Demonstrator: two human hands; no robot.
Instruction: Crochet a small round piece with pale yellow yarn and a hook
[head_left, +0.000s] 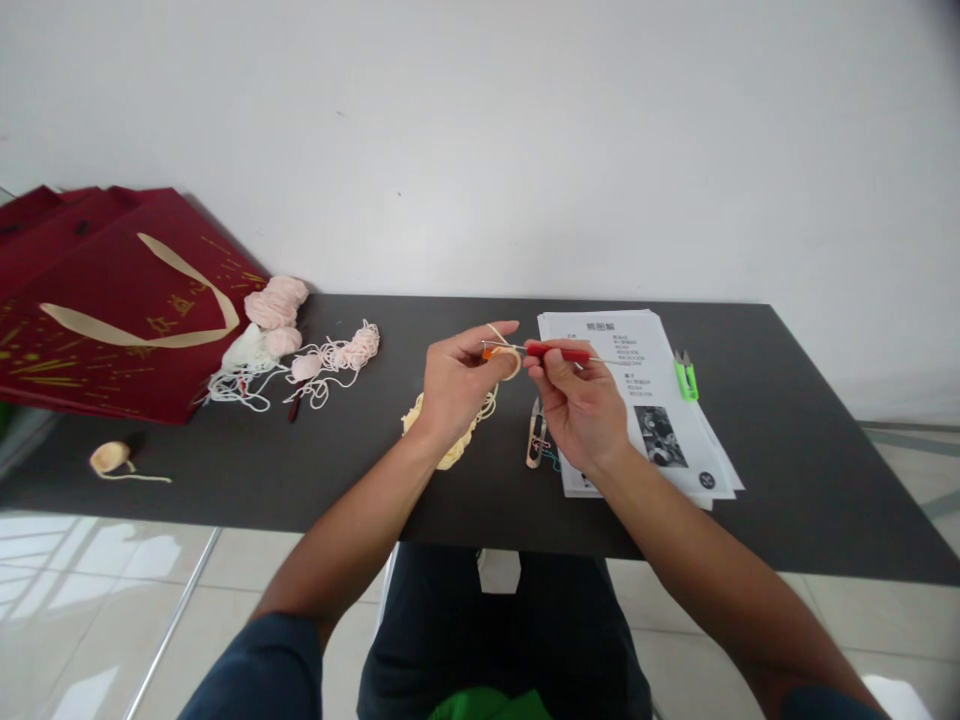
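Note:
Between the thumb and fingers of my left hand is a small cream crochet piece, with an orange bit beside it. A strand of yarn runs over the raised left index finger. My right hand grips a crochet hook by its red handle. The hook's metal tip points left and reaches the crochet piece. Whether it sits inside a loop, I cannot tell. Partly hidden under my left wrist, a cream yarn skein lies on the table.
Printed sheets lie at right, with green thread snips on them. Another pair of snips and small clips lie beside the sheets. Pink and white yarn and a dark red gift bag stand left. A cream crocheted piece lies near the table's front edge.

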